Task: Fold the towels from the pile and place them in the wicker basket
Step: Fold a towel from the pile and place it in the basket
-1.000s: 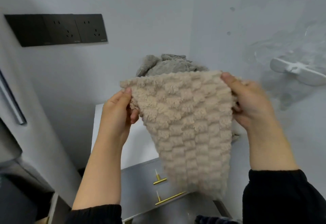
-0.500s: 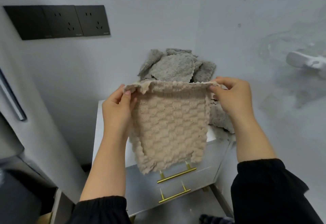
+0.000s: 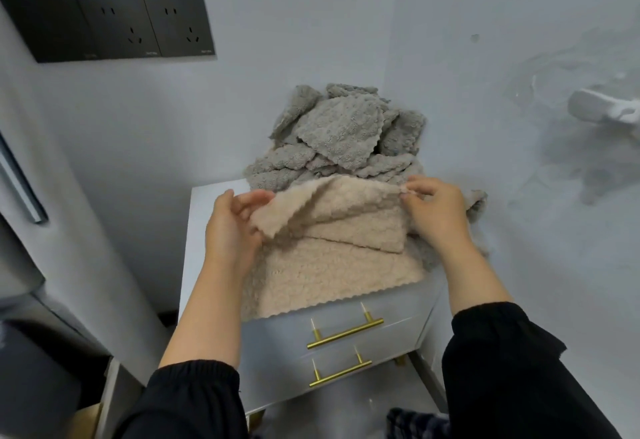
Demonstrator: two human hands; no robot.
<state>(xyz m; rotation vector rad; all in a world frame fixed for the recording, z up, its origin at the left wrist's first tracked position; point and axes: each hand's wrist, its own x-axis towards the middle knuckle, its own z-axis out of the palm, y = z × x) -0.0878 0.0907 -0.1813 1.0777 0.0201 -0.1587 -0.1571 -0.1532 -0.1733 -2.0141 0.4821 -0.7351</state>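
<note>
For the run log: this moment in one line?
step: folding beige towel on cabinet | left hand, right hand: pinching its corners | grey pile behind

Wall fixture point(image 3: 604, 111) half off the right edge; base of grey pile point(image 3: 339, 134) behind beige towel point(image 3: 332, 269).

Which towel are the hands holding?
The beige towel, gripped by the left hand and right hand; the grey towels lie heaped behind.

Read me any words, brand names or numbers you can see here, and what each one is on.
Black wall sockets: a tiny pale mark near the bottom edge of each plate, too small and blurred to read.
No other text: the beige towel, grey towel pile and drawer cabinet show no print.
</note>
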